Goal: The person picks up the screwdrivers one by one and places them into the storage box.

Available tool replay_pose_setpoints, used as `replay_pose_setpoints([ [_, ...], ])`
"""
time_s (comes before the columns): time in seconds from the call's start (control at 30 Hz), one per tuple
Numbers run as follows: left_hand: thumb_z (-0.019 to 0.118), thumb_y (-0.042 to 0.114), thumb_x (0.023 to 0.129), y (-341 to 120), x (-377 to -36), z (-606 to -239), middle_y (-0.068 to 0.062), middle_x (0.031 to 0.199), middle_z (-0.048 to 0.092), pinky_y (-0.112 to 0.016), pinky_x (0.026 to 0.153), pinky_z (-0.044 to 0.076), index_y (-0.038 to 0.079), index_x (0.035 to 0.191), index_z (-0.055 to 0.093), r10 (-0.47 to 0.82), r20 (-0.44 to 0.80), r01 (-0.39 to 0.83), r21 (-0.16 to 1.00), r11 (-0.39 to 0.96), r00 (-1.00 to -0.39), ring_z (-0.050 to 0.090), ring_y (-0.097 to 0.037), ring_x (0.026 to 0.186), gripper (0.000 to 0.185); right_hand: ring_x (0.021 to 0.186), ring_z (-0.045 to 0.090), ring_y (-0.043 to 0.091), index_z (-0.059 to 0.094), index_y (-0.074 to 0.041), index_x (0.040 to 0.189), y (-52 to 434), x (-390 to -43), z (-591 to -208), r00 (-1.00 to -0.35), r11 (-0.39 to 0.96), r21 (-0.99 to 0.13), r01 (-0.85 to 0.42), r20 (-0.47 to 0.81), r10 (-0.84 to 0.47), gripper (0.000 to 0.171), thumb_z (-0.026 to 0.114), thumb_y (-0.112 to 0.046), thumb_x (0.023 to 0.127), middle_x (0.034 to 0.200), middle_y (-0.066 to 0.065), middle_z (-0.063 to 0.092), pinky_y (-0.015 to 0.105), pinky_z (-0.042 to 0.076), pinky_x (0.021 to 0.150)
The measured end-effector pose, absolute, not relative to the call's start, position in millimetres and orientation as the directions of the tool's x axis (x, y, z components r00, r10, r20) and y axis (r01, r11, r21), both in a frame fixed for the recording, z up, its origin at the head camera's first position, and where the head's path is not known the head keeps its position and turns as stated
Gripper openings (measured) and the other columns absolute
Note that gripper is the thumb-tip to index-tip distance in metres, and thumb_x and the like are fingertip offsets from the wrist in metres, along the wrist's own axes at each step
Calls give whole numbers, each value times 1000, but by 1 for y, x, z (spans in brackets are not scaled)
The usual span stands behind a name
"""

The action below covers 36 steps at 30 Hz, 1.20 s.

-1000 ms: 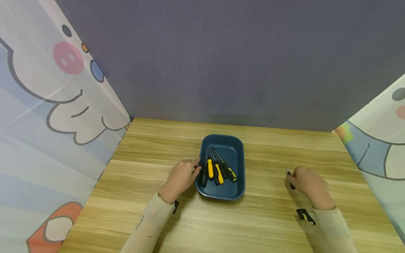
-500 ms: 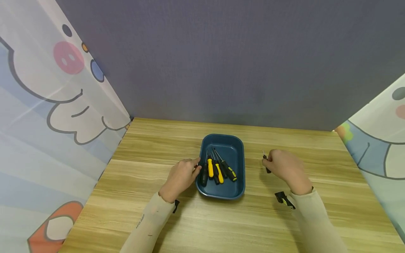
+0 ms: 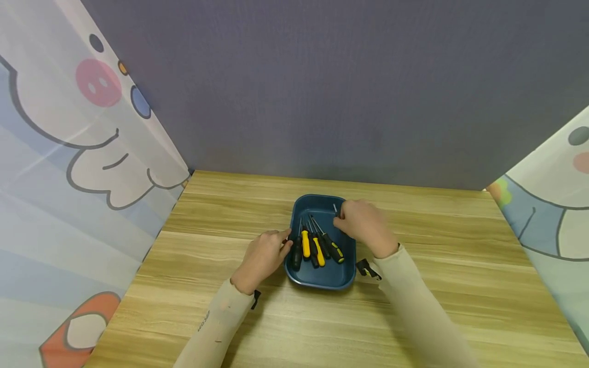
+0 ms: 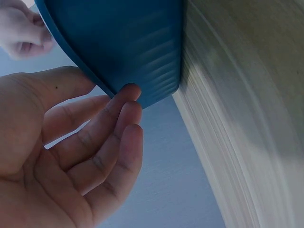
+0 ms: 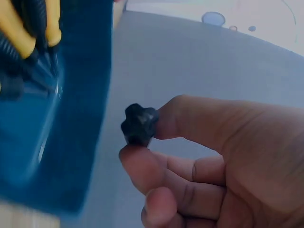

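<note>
A dark blue rectangular tray (image 3: 322, 284) stands on the table with several screwdrivers (image 3: 319, 249) lying in it, their handles black, yellow, or black and yellow. My left hand (image 3: 264, 257) pinches the tray's left rim, thumb at the rim and fingertips against the outer wall (image 4: 142, 52) in the left wrist view. Over the tray's right side, my right hand (image 3: 367, 225) holds a small screwdriver (image 3: 335, 209), its thin shaft pointing away. In the right wrist view, the end of its black fluted handle (image 5: 138, 124) shows between thumb and fingers.
The wood-grain table (image 3: 221, 204) extends on both sides of the tray. A grey panel (image 3: 322, 102) rises behind it, and cartoon-printed sheets (image 3: 83, 168) hang at both sides. Black straps (image 3: 368, 269) show under the wrists.
My right hand has carried the small screwdriver leftward and away from me, from the table's right part to above the tray. The left hand and tray have stayed in place.
</note>
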<state>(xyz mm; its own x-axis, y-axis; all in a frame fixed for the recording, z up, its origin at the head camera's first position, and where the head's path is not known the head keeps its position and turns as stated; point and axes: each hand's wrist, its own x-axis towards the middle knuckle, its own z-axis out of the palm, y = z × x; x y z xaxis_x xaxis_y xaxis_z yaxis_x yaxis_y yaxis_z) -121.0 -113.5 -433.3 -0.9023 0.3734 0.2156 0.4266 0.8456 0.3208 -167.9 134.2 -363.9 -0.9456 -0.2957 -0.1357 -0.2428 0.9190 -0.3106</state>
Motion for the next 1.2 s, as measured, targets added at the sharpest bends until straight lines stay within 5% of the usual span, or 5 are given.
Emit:
replay_pose_setpoints([
  [0.5,70,18,96,-115,-121,-434,-11,96,73,-25,53,47,3,122,72,361,209,413,334,847,-909,64,-14,69,30,46,46,14,56,-14,61,87,-182,-397,-912,933,-288,-217,-280,-299,38,70,-27,94,54,-2,41,27,36,43],
  [1.2,70,19,96,-117,-121,-435,-11,99,73,-29,57,52,3,123,72,364,219,420,332,844,-905,68,-18,76,31,50,48,17,55,-12,63,84,-180,-412,-908,939,-283,-194,-311,-281,38,71,-27,94,58,2,43,28,36,45],
])
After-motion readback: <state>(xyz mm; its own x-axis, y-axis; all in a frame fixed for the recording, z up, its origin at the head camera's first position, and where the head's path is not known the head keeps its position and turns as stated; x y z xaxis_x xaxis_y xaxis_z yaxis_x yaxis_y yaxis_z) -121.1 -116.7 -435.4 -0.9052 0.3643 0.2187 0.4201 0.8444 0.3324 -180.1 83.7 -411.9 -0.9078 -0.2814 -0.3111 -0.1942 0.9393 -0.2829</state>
